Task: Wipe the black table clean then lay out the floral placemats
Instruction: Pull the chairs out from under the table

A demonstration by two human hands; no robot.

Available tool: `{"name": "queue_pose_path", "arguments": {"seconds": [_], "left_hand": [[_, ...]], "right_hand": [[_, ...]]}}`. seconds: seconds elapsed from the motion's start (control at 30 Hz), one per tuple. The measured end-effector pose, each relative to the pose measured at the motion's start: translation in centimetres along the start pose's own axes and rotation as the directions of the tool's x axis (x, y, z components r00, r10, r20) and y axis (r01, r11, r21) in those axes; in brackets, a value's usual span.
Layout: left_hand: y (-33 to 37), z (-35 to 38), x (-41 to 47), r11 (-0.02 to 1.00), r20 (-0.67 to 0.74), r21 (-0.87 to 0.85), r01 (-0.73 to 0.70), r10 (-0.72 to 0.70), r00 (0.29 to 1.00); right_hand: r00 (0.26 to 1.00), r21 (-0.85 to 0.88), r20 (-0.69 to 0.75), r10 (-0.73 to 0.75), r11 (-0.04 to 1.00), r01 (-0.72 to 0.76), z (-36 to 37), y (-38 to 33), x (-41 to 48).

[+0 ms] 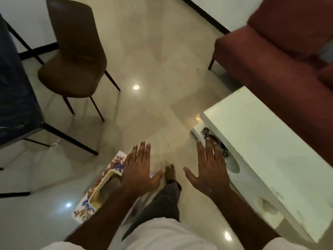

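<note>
The black table (16, 83) was cut off by the left edge, with only one corner and some legs showing. The floral placemats (116, 164) were partly hidden under the left hand (139, 172) and its forearm, so their number could not be told. A dark wheeled object (206, 131) sat half hidden beneath the white table (261, 141) and behind the right hand (210, 174). The red sofa (279, 51) ran past the top and right edges. A white speck (55, 142) on the floor was too small to identify.

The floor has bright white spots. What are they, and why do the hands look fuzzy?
Head view: the spots are light glare on the glossy floor; head view: the left hand and right hand blur at the edges, probably from motion.
</note>
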State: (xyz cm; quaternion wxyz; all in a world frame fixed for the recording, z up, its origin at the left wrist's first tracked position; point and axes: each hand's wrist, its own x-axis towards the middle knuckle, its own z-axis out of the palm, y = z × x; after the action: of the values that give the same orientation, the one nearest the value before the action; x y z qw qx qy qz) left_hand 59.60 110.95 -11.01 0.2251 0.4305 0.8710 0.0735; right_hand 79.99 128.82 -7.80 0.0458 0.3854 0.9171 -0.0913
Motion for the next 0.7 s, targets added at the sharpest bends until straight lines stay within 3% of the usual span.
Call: {"name": "queue_pose_path", "arguments": {"seconds": [0.17,0.7], "left_hand": [[-0.6,-3.0,9.1,0.993,-0.094,-0.051,0.102,-0.106,0.99],[-9.3,-17.2,36.7,0.903,-0.149,-0.178,0.391,-0.417,0.896]], "right_hand": [[0.991,-0.04,0.015,-0.135,0.99,0.135,-2.2,-0.5,13.0],[0.893,-0.035,0.057,-0.447,0.893,0.449,-7.9,-11.1,53.2]]}}
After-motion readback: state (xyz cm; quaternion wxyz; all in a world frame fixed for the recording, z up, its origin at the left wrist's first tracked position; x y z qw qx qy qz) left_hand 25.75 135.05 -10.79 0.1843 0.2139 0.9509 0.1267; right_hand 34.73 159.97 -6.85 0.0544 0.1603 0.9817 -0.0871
